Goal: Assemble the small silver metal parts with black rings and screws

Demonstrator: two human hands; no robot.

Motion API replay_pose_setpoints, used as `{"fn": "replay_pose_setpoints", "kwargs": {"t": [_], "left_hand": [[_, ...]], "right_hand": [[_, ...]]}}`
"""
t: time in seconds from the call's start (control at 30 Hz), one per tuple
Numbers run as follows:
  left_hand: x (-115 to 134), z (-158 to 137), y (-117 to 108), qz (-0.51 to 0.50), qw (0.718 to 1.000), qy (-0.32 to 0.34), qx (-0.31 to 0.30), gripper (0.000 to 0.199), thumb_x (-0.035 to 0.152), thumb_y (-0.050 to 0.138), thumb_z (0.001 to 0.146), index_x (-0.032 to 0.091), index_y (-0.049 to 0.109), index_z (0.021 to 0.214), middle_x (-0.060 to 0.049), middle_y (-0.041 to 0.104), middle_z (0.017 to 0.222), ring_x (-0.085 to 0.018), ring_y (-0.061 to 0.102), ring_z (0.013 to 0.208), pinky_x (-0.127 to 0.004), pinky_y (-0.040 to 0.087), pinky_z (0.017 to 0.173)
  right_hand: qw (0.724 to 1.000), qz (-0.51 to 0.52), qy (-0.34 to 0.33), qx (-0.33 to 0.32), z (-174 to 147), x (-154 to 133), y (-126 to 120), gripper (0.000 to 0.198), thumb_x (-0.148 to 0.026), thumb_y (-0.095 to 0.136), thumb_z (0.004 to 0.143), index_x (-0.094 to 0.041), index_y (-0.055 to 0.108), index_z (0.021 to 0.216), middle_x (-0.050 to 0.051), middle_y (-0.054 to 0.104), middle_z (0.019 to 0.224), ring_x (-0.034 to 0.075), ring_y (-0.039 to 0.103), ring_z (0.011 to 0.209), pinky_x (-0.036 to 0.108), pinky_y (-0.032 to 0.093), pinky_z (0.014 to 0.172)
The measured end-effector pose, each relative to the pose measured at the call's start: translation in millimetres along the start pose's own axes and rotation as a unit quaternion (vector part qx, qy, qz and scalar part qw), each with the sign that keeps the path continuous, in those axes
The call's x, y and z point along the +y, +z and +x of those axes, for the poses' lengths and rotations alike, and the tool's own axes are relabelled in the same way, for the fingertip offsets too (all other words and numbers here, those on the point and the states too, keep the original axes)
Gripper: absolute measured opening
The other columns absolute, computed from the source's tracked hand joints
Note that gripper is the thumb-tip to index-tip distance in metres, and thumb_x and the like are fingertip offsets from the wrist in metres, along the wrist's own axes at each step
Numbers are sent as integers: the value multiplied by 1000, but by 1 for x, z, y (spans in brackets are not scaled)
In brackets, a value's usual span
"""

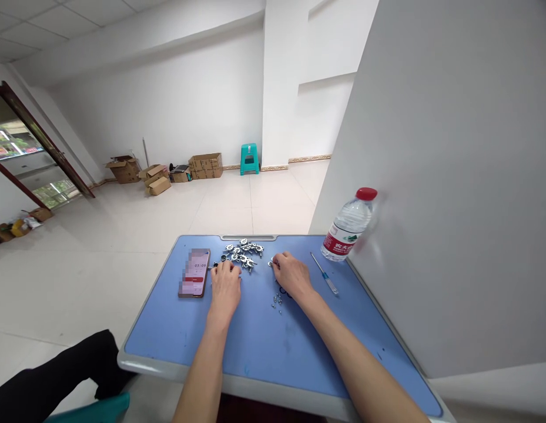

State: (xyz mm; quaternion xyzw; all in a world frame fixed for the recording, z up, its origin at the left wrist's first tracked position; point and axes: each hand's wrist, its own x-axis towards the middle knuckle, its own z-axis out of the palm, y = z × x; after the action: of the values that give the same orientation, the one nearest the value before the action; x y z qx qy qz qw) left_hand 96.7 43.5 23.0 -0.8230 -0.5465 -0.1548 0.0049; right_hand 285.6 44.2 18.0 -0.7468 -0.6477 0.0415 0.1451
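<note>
My left hand [225, 285] rests at the near left edge of a pile of small silver metal parts [244, 252], fingers curled down. Small dark and metal bits show by its fingertips, but what they hold is hidden. Across the blue table my right hand [291, 273] has its fingers bent together at a small round metal piece [270, 264], which pokes out at the fingertips. Several tiny screws [277, 301] lie loose just below that hand. Black ring-like shapes [283, 290] are partly covered by the right palm.
A phone with a lit screen [194, 273] lies left of my left hand. To the right are a screwdriver [324, 274] and a red-capped water bottle [349, 226] against a grey panel [453, 194]. Beyond the blue table [167, 335] stand cardboard boxes [205, 166] and a teal stool [249, 158].
</note>
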Motion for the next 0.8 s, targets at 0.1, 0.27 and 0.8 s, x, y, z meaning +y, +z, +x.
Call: {"fn": "replay_pose_setpoints", "kwargs": {"t": [0.1,0.27,0.8], "left_hand": [[0,1,0,4,1000,-10,-3,16,8,51,88,18,61,93,-8,59,105,-25,52,102,-41,41,87],[5,1,3,-44,998,14,32,19,8,52,87,20,62,98,-7,59,106,-24,52,104,-40,41,88],[12,9,9,-113,992,44,34,35,5,41,90,22,66,109,-7,64,107,-22,56,102,-37,44,88]], "right_hand": [[1000,-7,9,3,0,1,0,20,-21,46,95,-18,66,98,9,66,100,17,64,75,27,31,57],[999,27,19,14,1,3,-5,19,-23,49,94,-19,68,96,9,67,99,18,64,77,27,34,59],[995,90,-39,-12,-13,22,-22,24,-15,50,91,-23,72,96,4,70,96,16,63,78,25,34,61]]}}
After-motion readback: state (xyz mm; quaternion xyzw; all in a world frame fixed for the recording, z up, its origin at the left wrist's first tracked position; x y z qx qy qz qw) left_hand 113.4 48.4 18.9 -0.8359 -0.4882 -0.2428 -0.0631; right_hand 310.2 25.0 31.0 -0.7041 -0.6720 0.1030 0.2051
